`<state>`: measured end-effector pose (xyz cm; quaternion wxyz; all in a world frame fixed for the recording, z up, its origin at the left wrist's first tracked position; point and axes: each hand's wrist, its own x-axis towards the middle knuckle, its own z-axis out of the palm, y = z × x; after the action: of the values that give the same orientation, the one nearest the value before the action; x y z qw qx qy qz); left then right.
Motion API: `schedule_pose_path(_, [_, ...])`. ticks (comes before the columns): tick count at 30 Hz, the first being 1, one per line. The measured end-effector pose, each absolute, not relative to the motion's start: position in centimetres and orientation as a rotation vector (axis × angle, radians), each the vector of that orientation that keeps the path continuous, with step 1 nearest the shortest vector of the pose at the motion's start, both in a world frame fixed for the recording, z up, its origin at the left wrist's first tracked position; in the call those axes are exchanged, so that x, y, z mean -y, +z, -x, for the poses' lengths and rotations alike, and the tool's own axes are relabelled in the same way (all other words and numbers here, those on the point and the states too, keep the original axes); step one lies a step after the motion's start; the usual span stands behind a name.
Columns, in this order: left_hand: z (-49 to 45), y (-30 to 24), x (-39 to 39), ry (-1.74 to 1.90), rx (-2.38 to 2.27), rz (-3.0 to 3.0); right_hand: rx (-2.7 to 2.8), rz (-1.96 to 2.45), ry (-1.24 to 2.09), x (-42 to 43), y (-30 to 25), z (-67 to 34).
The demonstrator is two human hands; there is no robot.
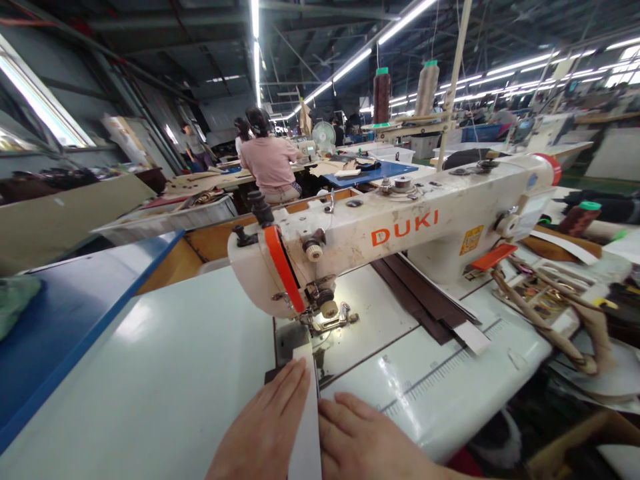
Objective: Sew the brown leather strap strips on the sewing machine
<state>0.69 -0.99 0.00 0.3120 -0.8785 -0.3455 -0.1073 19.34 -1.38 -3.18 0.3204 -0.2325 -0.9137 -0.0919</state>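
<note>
A long white strip lies lengthwise on the sewing machine bed, its far end just in front of the presser foot. My left hand rests flat along the strip's left side, fingers stretched out and fingertips on its surface. Against the right edge lies my right hand, its fingers extended on the table. A small dark piece shows beside the left fingertips; how it joins the strip is hidden. Above stands the white sewing machine with an orange thread-lever cover.
Dark brown strips lie under the machine arm, with a white end sticking out. A tool tray sits at the right. Thread cones stand on a rack behind. A person in pink sits farther back. A blue-edged table adjoins on the left.
</note>
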Motion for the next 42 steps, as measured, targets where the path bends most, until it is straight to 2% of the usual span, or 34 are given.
schedule_pose_path(15, [-0.9, 1.3, 0.5, -0.231, 0.895, 2.358, 2.378, 0.900, -0.002, 1.0, -0.3, -19.7])
schedule_pose_path(22, [-1.7, 1.6, 0.9, -0.177, 1.006, 2.396, 2.493, 0.590, -0.060, 0.0, -0.8, -19.8])
schedule_pose_path(30, [-1.5, 0.9, 1.4, -0.151, 1.007, 2.415, 2.583, 0.476, -0.123, -0.6, -0.4, -20.1])
schedule_pose_path(42, [-2.8, 0.7, -1.9, -0.288, 1.033, 2.350, 2.667, 0.464, -0.119, -4.3, 0.4, -20.9])
